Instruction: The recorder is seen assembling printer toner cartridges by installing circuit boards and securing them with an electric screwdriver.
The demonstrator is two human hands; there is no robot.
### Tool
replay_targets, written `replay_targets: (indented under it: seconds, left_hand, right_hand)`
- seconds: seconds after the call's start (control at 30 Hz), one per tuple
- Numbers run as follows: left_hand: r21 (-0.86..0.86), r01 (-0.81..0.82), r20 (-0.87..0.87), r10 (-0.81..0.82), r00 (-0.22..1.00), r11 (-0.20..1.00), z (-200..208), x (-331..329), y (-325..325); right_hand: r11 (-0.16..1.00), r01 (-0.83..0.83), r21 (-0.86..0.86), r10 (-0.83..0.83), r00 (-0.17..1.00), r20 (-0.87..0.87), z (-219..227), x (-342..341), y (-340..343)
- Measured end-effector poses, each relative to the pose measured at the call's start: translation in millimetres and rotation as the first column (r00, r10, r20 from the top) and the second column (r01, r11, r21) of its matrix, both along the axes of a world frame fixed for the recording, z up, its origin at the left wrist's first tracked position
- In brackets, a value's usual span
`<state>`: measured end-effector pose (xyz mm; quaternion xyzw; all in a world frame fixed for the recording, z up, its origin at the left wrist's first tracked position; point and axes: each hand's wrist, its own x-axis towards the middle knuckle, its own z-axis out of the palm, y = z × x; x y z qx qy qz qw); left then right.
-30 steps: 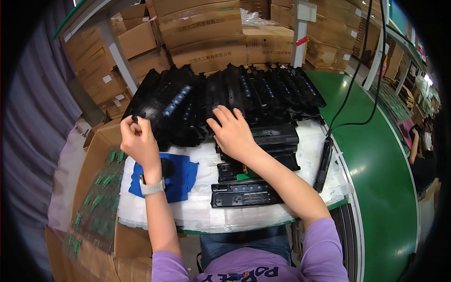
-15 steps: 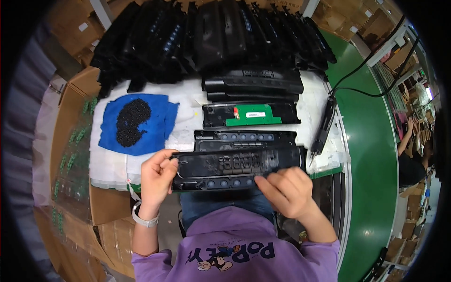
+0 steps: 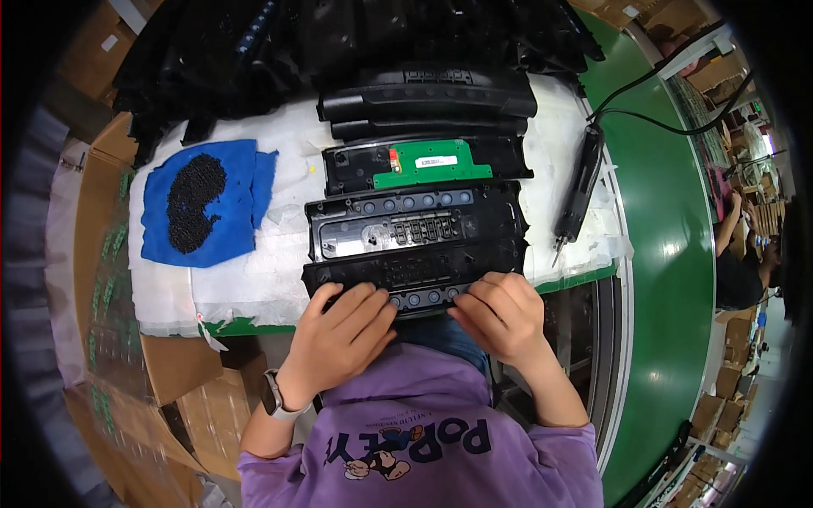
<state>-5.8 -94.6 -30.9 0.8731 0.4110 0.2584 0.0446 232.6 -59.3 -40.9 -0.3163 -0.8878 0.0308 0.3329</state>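
A black plastic panel [image 3: 474, 264] with digit-shaped cutouts and a row of round grey-blue buttons lies at the table's near edge. My left hand [image 3: 345, 332] bends its fingers over the panel's near left part, the fingertips at the button row. At the right end of that row, my right hand [image 3: 501, 317] holds the near edge with its fingers closed. A similar panel [image 3: 356, 224] lies just beyond, touching or overlapped by the near one. Farther back, a black panel [image 3: 347, 169] carries a green circuit board [image 3: 436, 173].
Left on the white-covered table [image 3: 284, 195] is a blue cloth [image 3: 237, 224] with a heap of small black pieces [image 3: 193, 203]. A corded black electric screwdriver [image 3: 580, 190] lies at right. More black housings [image 3: 423, 102] are stacked at the back. A person [image 3: 735, 254] is far right.
The near panel has come down level beside the second panel. My left hand has shifted from its left end to its near edge; my right hand has moved slightly. The view has shifted.
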Motion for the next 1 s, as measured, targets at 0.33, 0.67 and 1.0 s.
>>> replay_targets:
  seconds: [0.33,0.67,1.0]
  left_hand:
    - [0.013,-0.012,-0.007,0.012,1.000,1.000,-11,-1,4]
    - [0.059,-0.054,-0.040,0.056,0.998,0.997,-17,14,4]
    - [0.161,-0.034,0.091,0.020,0.996,0.986,-18,7,1]
  right_hand:
    - [0.987,0.084,-0.134,-0.077,0.995,0.057,1,4,1]
    - [0.982,0.108,-0.156,-0.089,0.988,0.125,12,13,3]
    - [0.980,0.158,-0.121,-0.140,0.980,0.144,36,-12,-11]
